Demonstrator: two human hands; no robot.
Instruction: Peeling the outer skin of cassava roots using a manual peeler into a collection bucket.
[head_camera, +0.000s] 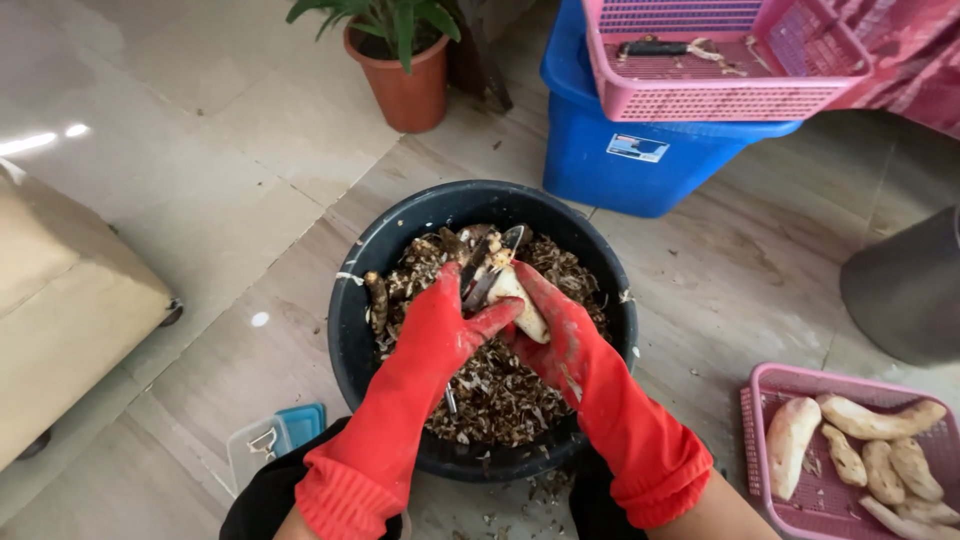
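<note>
Tiled floor (220, 190): tub (345, 330), baskets, pot.

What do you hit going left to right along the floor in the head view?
Beige cushioned seat → clear container with blue lid → black tub of peelings → pink basket of peeled roots.

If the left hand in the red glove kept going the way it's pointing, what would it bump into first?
The left hand points up and right, so it would probably meet the pale peeled root that the right hand holds over the black tub. They look almost touching already, though depth is hard to judge.
</note>
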